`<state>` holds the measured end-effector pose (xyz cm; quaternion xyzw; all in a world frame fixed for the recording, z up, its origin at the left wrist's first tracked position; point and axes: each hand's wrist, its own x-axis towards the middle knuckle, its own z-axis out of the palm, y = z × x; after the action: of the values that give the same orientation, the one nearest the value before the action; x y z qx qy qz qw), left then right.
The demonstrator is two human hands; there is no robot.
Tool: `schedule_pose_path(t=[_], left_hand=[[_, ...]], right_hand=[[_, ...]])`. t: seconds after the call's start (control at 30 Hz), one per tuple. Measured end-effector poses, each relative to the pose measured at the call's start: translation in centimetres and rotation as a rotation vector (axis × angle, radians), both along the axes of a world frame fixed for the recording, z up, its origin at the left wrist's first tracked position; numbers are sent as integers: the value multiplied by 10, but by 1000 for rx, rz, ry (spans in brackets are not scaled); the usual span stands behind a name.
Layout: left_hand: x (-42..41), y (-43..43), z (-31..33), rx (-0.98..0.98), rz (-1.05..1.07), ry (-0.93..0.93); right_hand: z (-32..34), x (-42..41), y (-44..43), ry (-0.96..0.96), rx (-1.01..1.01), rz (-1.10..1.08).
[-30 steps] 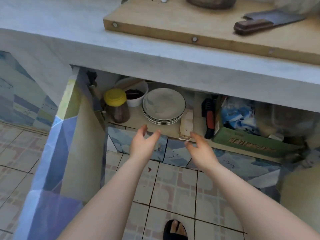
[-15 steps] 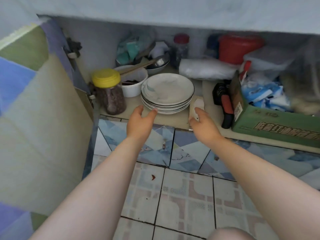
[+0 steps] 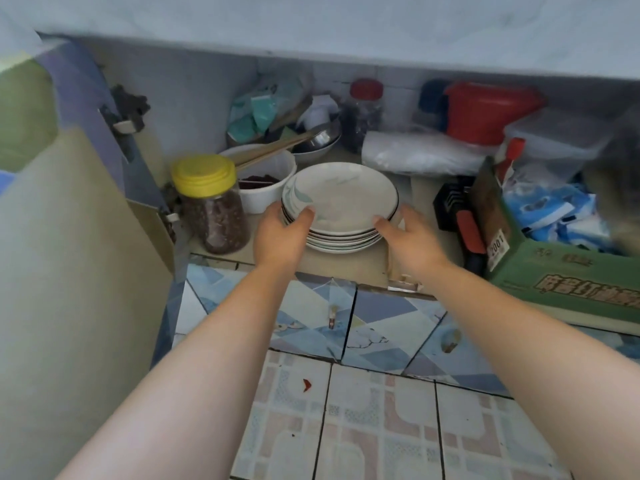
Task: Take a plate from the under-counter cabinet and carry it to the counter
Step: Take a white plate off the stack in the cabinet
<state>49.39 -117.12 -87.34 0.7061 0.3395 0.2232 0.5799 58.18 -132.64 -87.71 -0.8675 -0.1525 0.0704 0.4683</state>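
Crouching at the open cabinet, the person had both hands on the stack of plates [image 3: 341,206] near the front of the shelf [image 3: 346,268]. The left hand [image 3: 280,237] cupped the stack's left edge, thumb lying over the top plate's rim and the other fingers hidden down the side. The right hand [image 3: 410,242] met the right edge, thumb tip touching the rim, fingers loosely spread behind it. Neither hand looked fully closed. A yellow-lidded jar [image 3: 211,202] stood just left of the plates, a white bowl [image 3: 266,183] behind.
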Motion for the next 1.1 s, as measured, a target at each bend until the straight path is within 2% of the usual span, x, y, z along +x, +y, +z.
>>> schedule_pose_path(t=[0.27, 0.6, 0.87, 1.1], left_hand=[[18, 9, -17, 27, 29, -1], [29, 18, -29, -52, -7, -44], [34, 10, -26, -186, 58, -105], [27, 11, -21, -208, 8, -144]], right_hand=[[-13, 17, 9, 18, 29, -40], [-25, 16, 26, 22, 133, -234], [-29, 21, 29, -63, 66, -244], [-27, 21, 26, -94, 5, -205]])
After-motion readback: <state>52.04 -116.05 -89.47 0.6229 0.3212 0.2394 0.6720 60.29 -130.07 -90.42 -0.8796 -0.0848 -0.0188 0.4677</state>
